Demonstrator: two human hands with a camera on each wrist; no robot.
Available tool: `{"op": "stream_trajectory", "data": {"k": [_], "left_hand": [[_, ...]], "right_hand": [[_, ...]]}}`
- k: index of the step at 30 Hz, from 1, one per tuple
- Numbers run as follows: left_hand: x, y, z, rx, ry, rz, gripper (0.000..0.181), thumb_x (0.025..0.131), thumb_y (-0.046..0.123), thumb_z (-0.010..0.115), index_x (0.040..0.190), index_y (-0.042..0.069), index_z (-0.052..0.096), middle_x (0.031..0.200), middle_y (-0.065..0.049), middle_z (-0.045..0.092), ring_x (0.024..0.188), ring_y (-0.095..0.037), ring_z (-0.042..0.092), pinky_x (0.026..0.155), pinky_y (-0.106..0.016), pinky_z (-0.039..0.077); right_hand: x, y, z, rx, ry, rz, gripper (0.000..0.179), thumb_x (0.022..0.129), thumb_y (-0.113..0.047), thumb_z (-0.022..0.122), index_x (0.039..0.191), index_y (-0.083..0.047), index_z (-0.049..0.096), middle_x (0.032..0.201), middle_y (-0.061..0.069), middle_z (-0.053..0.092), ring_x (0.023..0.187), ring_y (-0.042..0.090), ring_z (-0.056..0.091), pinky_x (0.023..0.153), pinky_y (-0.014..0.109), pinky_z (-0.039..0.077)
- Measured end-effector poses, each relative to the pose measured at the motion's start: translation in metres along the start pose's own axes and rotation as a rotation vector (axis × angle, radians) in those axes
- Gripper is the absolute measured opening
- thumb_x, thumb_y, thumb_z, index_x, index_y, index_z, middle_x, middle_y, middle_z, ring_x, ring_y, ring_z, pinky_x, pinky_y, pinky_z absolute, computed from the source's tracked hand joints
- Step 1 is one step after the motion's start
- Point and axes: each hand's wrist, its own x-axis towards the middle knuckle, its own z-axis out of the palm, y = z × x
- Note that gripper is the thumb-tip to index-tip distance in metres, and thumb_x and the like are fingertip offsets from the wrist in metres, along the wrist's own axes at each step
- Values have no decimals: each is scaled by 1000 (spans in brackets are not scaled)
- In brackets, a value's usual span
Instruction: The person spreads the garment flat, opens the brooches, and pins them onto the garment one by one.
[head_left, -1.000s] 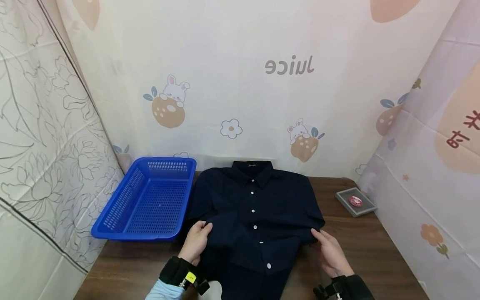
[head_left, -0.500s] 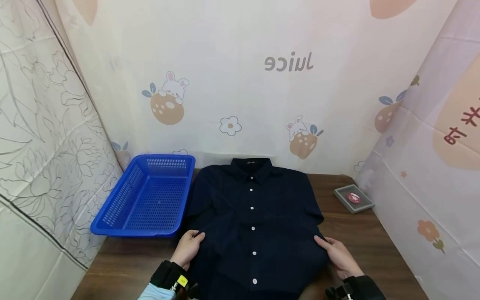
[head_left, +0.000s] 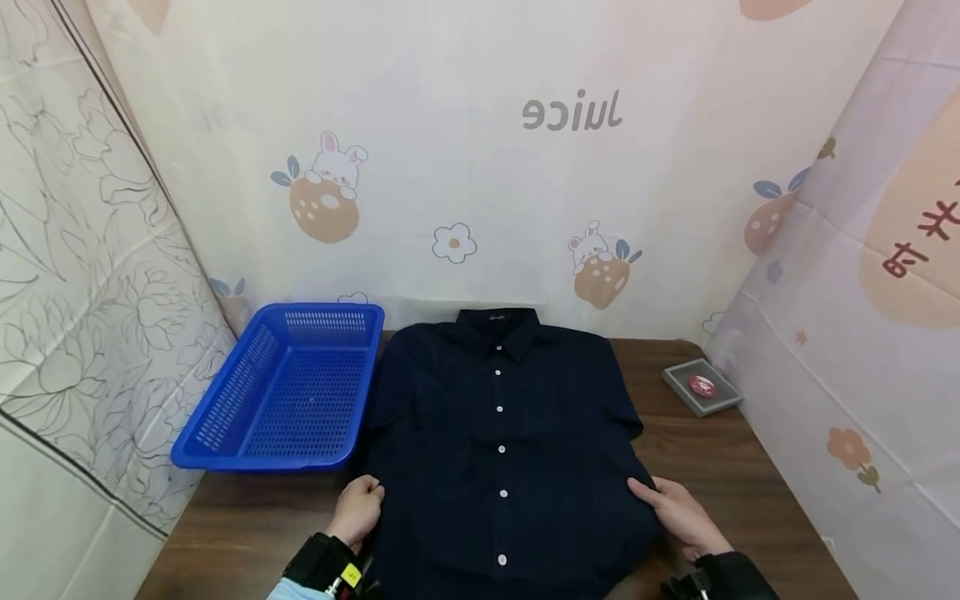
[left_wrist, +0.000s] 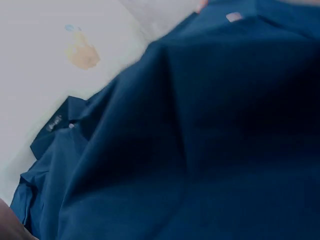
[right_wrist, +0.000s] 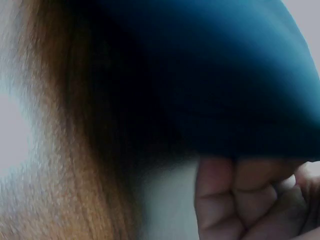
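Note:
A dark navy short-sleeved shirt (head_left: 547,450) with white buttons lies front up, its collar toward the back wall. My left hand (head_left: 356,510) pinches its left side edge below the sleeve. On the opposite edge my right hand (head_left: 681,512) grips the cloth, thumb on top and fingers underneath. The right wrist view shows the curled fingers (right_wrist: 235,195) under the raised cloth (right_wrist: 235,90). Folds of the shirt (left_wrist: 190,150) fill most of the left wrist view, where only a sliver of the left hand (left_wrist: 12,225) shows. The hem runs past the head view's lower border.
A blue perforated plastic basket (head_left: 180,454) stands left of the shirt, close to its sleeve. A small grey square tray (head_left: 699,411) with a red round piece (head_left: 702,386) lies at the right back of the wooden table (head_left: 750,500). Printed curtains (head_left: 480,167) enclose the back and sides.
Both hands have moved apart and toward the body, drawing the shirt's lower part wider. The front creases have flattened and the button row now runs straight. The head view has tilted slightly.

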Motion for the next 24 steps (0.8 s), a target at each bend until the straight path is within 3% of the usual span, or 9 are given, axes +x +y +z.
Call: {"op": "stream_trajectory", "data": {"k": [6, 9, 13, 18, 22, 24], "left_hand": [[3, 9, -1, 253, 46, 106, 6, 86, 6, 58, 88, 0, 59, 85, -8, 60, 79, -24, 57, 69, -38, 45], [5, 29, 4, 376, 100, 166, 20, 84, 15, 65, 96, 0, 61, 92, -11, 62, 87, -28, 60, 74, -44, 48], [16, 62, 15, 392, 118, 215, 35, 87, 24, 67, 109, -3, 59, 103, -17, 61, 95, -32, 60, 78, -47, 48], [51, 85, 19, 283, 96, 160, 48, 91, 27, 62, 121, -10, 54, 115, -27, 58, 105, -39, 57, 87, -50, 45], [83, 84, 21, 294, 44, 62, 50, 94, 32, 54, 119, -12, 56, 116, -29, 58, 107, -42, 56, 90, -50, 44], [96, 80, 23, 321, 17, 16, 51, 95, 35, 52, 116, -10, 60, 116, -28, 60, 106, -41, 57, 90, -49, 45]], "right_hand": [[6, -4, -2, -120, 18, 31, 52, 95, -40, 58, 116, 7, 59, 107, 13, 64, 91, 22, 60, 76, 35, 47], [14, -11, -9, -124, 1, 63, 58, 95, -43, 56, 123, 8, 49, 113, 16, 57, 94, 24, 56, 76, 37, 48], [33, -25, -19, -175, 12, 61, 72, 95, -51, 52, 134, 8, 40, 125, 24, 50, 104, 28, 55, 79, 38, 49], [58, -41, -23, -161, -25, 34, 88, 94, -61, 45, 139, 14, 31, 133, 33, 43, 118, 40, 50, 90, 45, 46], [72, -49, -22, -131, -49, 62, 96, 94, -63, 40, 141, 19, 23, 141, 37, 34, 129, 47, 38, 99, 52, 40], [78, -52, -19, -111, -25, 85, 91, 94, -62, 42, 135, 19, 34, 132, 36, 46, 123, 44, 47, 96, 48, 43]]}}
